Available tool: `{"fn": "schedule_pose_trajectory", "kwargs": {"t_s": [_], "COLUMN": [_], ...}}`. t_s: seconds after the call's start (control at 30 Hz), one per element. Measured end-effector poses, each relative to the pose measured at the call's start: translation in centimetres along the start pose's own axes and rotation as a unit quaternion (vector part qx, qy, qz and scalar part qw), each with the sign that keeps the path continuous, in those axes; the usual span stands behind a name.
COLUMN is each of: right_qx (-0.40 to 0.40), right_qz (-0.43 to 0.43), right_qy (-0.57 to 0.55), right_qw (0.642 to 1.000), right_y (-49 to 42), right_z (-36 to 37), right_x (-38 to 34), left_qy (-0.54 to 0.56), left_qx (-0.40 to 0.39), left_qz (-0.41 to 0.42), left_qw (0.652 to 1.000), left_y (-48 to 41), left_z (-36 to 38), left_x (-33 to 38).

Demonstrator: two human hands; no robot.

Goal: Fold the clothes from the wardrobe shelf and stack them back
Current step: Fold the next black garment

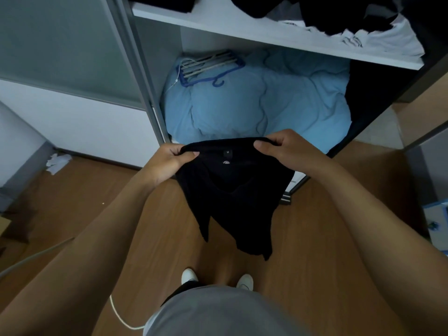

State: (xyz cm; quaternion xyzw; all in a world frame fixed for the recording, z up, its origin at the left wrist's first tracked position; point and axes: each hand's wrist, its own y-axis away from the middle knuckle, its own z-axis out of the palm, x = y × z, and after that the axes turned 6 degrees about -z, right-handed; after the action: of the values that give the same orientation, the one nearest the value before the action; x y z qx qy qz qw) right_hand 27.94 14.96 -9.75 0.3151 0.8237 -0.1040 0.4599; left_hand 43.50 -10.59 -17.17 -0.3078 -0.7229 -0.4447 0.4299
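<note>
A black shirt (232, 197) hangs in front of me, its collar tag facing me and its hem dangling over the floor. My left hand (169, 158) pinches its left shoulder and my right hand (278, 146) pinches the right shoulder, holding the top edge taut. Above, the white wardrobe shelf (218, 23) carries a loose heap of black clothes (339, 13) and white clothes (392, 37).
Below the shelf lies a light blue duvet (266, 100) with a blue hanger rack (211, 66) on it. A frosted sliding door (60, 44) stands at the left. Crumpled paper (57, 162) and a white cable (121, 316) lie on the wooden floor (80, 202).
</note>
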Motion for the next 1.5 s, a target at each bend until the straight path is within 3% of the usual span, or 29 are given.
{"fn": "schedule_pose_trajectory", "kwargs": {"t_s": [0.13,0.27,0.33,0.47,0.57,0.7,0.77,0.9,1.03,1.2,1.33,1.4,1.5], "right_qx": [-0.062,-0.124,-0.09,0.063,0.075,-0.011,-0.036,0.081,0.137,0.104,-0.002,0.05,0.193], "right_qz": [0.082,0.054,0.034,0.011,0.026,0.034,0.034,0.017,0.01,-0.014,0.004,0.009,0.025], "right_qy": [0.022,0.021,0.019,-0.001,-0.006,-0.062,-0.091,-0.122,-0.136,-0.122,-0.102,-0.078,-0.114], "right_qw": [0.994,0.991,0.995,0.998,0.997,0.997,0.995,0.989,0.981,0.987,0.995,0.996,0.974], "right_y": [1.2,2.6,2.7,2.1,2.3,3.7,4.2,4.5,4.6,4.6,4.8,4.4,3.4], "right_z": [-0.1,-1.1,-1.8,-1.5,-1.1,-1.7,-2.1,-2.5,-2.3,-2.4,-2.7,-2.6,-2.3], "right_x": [2.7,3.8,3.9,4.5,4.7,4.9,5.0,4.7,4.2,3.3,3.2,3.3,3.3], "left_qy": [-0.007,-0.088,-0.16,-0.242,-0.223,-0.121,-0.066,-0.016,-0.008,0.019,0.097,0.103,-0.002], "left_qx": [0.032,0.03,0.025,-0.006,-0.015,0.052,0.039,-0.06,-0.045,0.033,0.059,0.059,0.018], "left_qz": [0.083,0.12,0.11,0.073,0.092,0.141,0.145,0.097,0.102,0.194,0.21,0.204,0.188], "left_qw": [0.996,0.988,0.981,0.967,0.97,0.981,0.986,0.993,0.994,0.98,0.971,0.972,0.982], "left_y": [-0.2,-0.8,-1.3,-2.0,-2.1,-2.2,-2.1,-1.4,-1.6,-2.6,-2.1,-1.8,-1.4], "left_z": [0.0,-1.2,-2.0,-2.4,-2.6,-2.7,-2.6,-2.8,-2.6,-1.5,-1.0,-0.6,0.3], "left_x": [0.6,0.3,-0.5,-1.2,-0.6,0.5,1.1,1.6,2.1,2.7,3.9,4.6,5.1]}}
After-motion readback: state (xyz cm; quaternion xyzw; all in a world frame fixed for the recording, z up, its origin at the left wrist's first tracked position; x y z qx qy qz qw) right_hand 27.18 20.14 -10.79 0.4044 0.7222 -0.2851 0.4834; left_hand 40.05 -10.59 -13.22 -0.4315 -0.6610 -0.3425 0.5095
